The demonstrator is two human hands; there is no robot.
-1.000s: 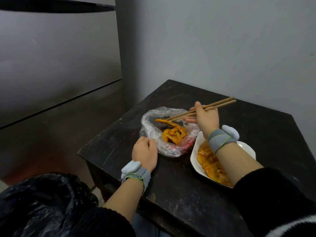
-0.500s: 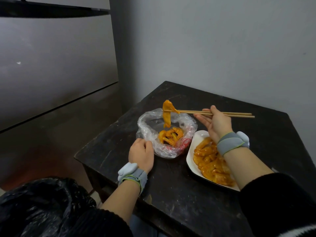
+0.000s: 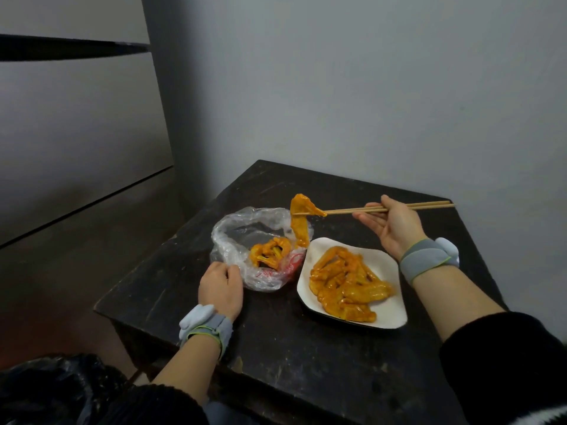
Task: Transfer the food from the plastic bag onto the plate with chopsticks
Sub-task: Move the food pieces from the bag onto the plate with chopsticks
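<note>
A clear plastic bag point(image 3: 236, 228) lies open on the dark table, with a small heap of orange sauced food point(image 3: 270, 254) inside. My left hand point(image 3: 220, 288) grips the bag's near edge. My right hand point(image 3: 391, 225) holds a pair of wooden chopsticks point(image 3: 429, 206), whose tips pinch a long orange piece of food point(image 3: 300, 225). That piece hangs in the air above the bag's right rim, close to the far left corner of the white plate point(image 3: 389, 311). The plate carries several orange pieces point(image 3: 343, 280).
The worn dark wooden table point(image 3: 291, 357) stands in a corner against a grey wall point(image 3: 368, 87). A black plastic bag point(image 3: 46, 391) sits below the table's near left edge. Grey panelled surfaces fill the left side.
The chopsticks lifted one long piece out of the bag and carried it up and to the right, towards the plate. My left hand stayed on the bag's edge.
</note>
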